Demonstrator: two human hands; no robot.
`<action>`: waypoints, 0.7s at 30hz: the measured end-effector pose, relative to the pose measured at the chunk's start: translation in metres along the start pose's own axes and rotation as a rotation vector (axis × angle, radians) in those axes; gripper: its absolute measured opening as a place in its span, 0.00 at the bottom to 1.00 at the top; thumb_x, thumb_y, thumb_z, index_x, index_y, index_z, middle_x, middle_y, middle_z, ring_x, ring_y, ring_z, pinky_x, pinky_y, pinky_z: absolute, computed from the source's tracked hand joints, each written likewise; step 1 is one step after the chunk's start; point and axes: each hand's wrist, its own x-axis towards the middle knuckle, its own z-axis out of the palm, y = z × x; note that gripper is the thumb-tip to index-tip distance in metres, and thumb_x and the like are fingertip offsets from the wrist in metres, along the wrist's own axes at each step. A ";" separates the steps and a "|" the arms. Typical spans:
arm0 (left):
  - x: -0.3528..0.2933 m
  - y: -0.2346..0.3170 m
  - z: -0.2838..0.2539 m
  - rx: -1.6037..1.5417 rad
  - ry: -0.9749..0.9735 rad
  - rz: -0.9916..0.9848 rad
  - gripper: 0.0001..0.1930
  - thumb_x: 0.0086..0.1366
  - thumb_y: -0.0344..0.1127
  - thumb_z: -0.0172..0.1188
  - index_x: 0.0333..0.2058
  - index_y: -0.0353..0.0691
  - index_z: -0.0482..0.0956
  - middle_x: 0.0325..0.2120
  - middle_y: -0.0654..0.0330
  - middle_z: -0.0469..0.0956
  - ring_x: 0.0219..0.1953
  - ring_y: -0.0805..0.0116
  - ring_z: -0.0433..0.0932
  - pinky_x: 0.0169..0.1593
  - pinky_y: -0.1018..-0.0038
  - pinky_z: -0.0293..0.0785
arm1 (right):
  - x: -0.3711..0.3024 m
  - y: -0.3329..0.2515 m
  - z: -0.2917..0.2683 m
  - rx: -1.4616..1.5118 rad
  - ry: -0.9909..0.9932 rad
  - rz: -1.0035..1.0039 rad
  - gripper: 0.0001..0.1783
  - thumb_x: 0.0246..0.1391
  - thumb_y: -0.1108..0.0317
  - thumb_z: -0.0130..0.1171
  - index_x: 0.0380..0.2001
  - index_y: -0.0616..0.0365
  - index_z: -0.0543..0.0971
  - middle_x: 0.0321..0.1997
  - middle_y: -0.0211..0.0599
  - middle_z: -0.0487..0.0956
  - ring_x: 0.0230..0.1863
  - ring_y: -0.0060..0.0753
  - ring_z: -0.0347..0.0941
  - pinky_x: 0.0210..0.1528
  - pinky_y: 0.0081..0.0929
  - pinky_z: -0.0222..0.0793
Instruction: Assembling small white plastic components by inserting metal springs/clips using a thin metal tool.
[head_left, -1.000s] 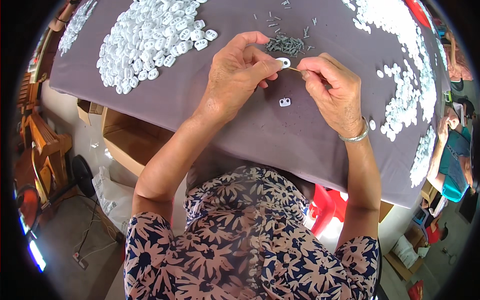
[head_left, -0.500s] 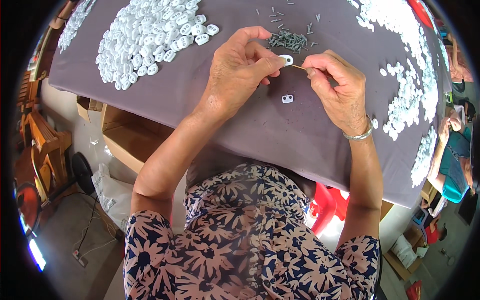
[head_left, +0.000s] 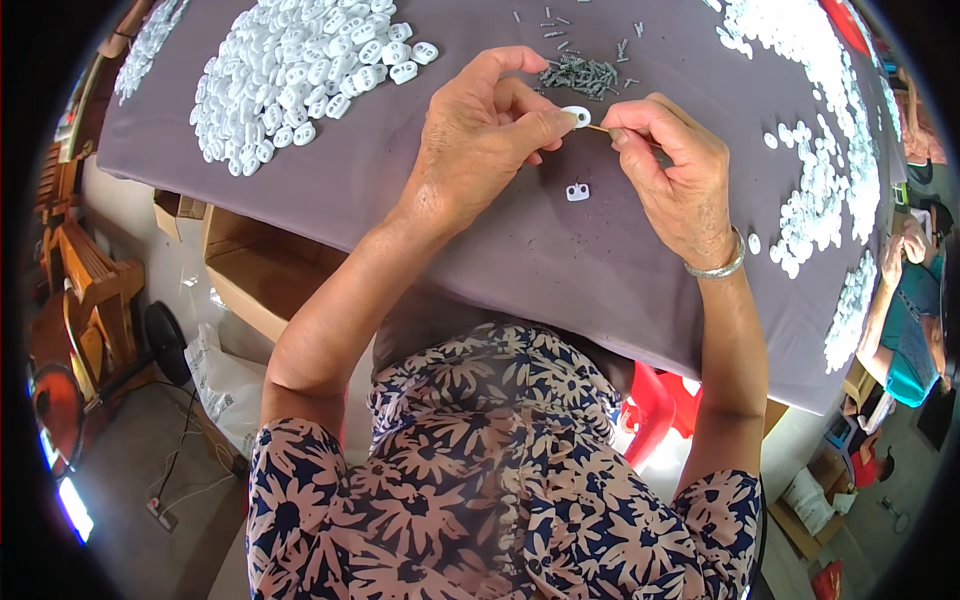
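Between thumb and fingers, my left hand pinches a small white oval plastic piece with holes, like a cord-lock body. My right hand is closed on a thin tan stick, whose far end meets the white piece at a hole or edge; exactly where is too small to tell. Just beyond my fingers lies a pile of small grey metal springs. Nearer to me, on the dark cloth, rests a white two-holed part with a little stem.
A big heap of white two-holed pieces covers the table's far left. Many smaller white parts spread along the right. An open cardboard box stands below the left table edge. Another person sits at the far right.
My right hand has shifted slightly left and up, and less of the stick shows between the hands. Both hands keep their hold.
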 end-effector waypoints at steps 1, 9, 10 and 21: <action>0.000 0.000 0.000 0.013 -0.004 -0.004 0.26 0.58 0.30 0.65 0.53 0.30 0.67 0.27 0.64 0.78 0.30 0.77 0.75 0.32 0.80 0.69 | 0.000 0.000 0.001 0.022 -0.011 -0.004 0.08 0.49 0.84 0.56 0.32 0.61 0.77 0.25 0.32 0.74 0.23 0.24 0.69 0.26 0.21 0.66; -0.001 -0.004 -0.001 0.058 -0.023 0.015 0.25 0.58 0.29 0.64 0.54 0.31 0.68 0.27 0.64 0.78 0.30 0.78 0.75 0.33 0.81 0.69 | -0.002 -0.002 -0.003 0.028 -0.118 0.009 0.07 0.54 0.84 0.54 0.34 0.64 0.76 0.28 0.31 0.74 0.30 0.20 0.70 0.33 0.18 0.67; -0.001 -0.006 -0.001 0.066 -0.035 0.037 0.24 0.58 0.29 0.64 0.53 0.32 0.69 0.27 0.64 0.78 0.30 0.78 0.74 0.33 0.81 0.69 | -0.001 0.000 -0.003 0.037 -0.135 0.003 0.06 0.55 0.83 0.54 0.35 0.64 0.76 0.29 0.31 0.73 0.30 0.20 0.70 0.34 0.18 0.67; 0.007 -0.006 0.001 0.104 -0.078 0.027 0.19 0.61 0.26 0.62 0.50 0.34 0.69 0.25 0.66 0.77 0.25 0.82 0.72 0.29 0.85 0.68 | -0.001 0.008 -0.006 0.157 -0.248 0.121 0.05 0.61 0.77 0.52 0.38 0.64 0.76 0.31 0.29 0.73 0.33 0.19 0.69 0.35 0.16 0.66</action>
